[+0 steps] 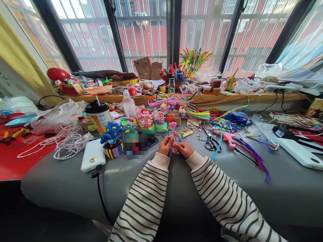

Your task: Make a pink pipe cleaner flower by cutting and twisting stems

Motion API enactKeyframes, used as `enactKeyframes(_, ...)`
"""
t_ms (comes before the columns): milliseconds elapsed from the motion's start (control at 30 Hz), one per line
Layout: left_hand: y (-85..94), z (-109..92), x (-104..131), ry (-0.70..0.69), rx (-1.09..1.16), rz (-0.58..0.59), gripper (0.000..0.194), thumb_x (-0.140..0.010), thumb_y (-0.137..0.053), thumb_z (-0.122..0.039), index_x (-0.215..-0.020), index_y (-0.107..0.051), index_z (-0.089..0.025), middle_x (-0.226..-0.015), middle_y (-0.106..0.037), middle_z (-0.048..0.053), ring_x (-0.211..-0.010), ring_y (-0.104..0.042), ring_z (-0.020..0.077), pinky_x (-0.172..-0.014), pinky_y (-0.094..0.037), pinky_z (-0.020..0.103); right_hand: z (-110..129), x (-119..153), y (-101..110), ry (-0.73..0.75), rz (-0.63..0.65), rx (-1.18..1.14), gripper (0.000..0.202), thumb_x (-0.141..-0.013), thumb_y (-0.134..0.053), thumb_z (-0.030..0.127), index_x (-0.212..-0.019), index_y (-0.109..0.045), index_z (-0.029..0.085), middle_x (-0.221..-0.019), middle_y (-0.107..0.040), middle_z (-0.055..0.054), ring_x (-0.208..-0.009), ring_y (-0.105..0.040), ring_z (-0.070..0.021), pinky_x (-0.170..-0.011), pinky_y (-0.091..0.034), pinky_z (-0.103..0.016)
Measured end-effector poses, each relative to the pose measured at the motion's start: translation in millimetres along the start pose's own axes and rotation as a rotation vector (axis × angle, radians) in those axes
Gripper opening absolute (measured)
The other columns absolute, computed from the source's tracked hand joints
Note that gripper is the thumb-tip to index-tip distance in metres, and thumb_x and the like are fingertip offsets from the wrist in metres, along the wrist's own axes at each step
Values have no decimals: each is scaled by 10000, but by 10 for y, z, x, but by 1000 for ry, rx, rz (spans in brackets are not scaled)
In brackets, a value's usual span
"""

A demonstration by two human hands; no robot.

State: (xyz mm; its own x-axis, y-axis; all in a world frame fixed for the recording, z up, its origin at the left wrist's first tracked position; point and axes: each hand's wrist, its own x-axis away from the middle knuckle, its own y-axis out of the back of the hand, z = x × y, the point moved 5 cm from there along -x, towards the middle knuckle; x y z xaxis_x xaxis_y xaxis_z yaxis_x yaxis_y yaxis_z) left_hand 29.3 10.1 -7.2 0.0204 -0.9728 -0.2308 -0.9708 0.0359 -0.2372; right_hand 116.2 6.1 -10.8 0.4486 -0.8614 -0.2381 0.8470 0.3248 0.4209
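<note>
A pink pipe-cleaner flower (173, 124) stands upright between my hands, above the grey table. Its stem is pinched in the closed fingers of my left hand (166, 145). Close on the right, my right hand (184, 149) has its fingers pressed together at the lower part of the same pink stems. Beyond my hands lie small coloured scraps and a bundle of pipe cleaners (199, 114). Black-handled scissors (211, 139) and a pink glue gun (229, 139) are to the right of my right hand.
Left of my hands are pipe-cleaner flower pots (114, 149), a white power bank (93, 156) with a cable, a lidded cup (99, 116), a clear bottle (129, 105) and bead strings (72, 144). At the right lie purple pipe cleaners (261, 161) and a white device (301, 153).
</note>
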Motion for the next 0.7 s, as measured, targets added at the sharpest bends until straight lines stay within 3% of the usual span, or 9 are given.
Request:
enactKeyframes(300, -19, 10, 31, 62, 12, 17, 246, -561, -537, -377, -578, -484, -138, -470, -428, -34, -452, -423, 64, -430, -332, 182, 0, -3, -7, -7, 0, -59, 532, -632, -234, 616, -421, -387, 152, -347, -233, 60, -340, -226, -43, -359, -189, -195)
enactKeyframes(533, -22, -22, 8, -28, 43, 28, 235, -580, -524, -363, -551, -475, -136, -500, -389, -45, -465, -362, 35, -453, -300, 161, -32, -9, 52, 24, -117, 115, 474, -663, -323, 531, -384, -382, 153, -366, -318, 47, -376, -283, -47, -413, -247, -182)
enactKeyframes(700, 3, 7, -10, -40, 43, 15, 233, -587, -516, -367, -575, -475, -138, -502, -382, -46, -466, -347, 35, -447, -287, 160, -8, -6, 50, 37, -107, 101, 482, -659, -317, 539, -379, -371, 150, -367, -324, 45, -376, -280, -47, -423, -254, -184)
